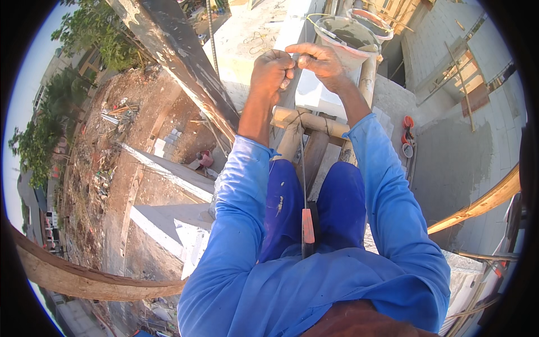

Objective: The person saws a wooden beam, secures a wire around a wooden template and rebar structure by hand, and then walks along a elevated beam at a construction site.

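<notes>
Both of my hands are raised in front of me, close together above a white block. My left hand is curled closed, thumb against the fingers. Beside it, my right hand is pinched, its index finger reaching toward the left hand. Whatever lies between the fingertips is too small to make out. A tool with a long thin blade and a red and black handle stands upright between my legs, touched by neither hand. Under my hands, a round wooden pole is lashed crosswise with dark ties.
Two mortar-stained buckets stand beyond my right hand. A thick, paint-flaked beam slants past on the left. Far below lies rubble-strewn ground, where a person crouches. Bent wooden rails cross at both sides; a block wall rises right.
</notes>
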Tool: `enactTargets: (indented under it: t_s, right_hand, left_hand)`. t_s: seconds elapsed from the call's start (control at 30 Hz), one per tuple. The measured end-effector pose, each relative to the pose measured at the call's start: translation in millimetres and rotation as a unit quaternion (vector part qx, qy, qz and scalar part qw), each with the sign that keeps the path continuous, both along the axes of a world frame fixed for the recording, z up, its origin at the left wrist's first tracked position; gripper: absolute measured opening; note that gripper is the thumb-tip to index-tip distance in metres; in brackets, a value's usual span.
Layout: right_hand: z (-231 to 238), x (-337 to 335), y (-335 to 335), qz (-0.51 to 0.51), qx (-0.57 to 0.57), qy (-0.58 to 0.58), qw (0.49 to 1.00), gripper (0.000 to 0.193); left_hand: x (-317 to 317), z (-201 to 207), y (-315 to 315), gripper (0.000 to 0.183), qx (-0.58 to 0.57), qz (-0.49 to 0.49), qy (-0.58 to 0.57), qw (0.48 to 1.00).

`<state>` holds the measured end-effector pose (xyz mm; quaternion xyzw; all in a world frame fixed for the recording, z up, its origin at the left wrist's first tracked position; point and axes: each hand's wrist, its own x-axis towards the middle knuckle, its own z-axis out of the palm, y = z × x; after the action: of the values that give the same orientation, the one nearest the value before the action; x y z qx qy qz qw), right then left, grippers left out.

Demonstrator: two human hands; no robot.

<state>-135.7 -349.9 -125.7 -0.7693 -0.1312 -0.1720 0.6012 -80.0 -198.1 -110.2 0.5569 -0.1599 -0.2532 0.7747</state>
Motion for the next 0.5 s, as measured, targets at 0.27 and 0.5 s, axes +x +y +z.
enactTargets:
  t_s: [0.27, 0.5]
  right_hand:
    - [-0.9, 0.7, -1.4, -0.022, 0.03, -0.001, 0.999, 0.034]
    - [0.3, 1.0, 0.4, -0.017, 0.024, -0.017, 0.999, 0.037]
  left_hand:
    - [-8.1, 6.8, -0.8, 0.017, 0.009, 0.025, -0.029, 0.999]
    - [-5.8, 2.7, -1.0, 0.015, 0.014, 0.022, -0.041, 0.999]
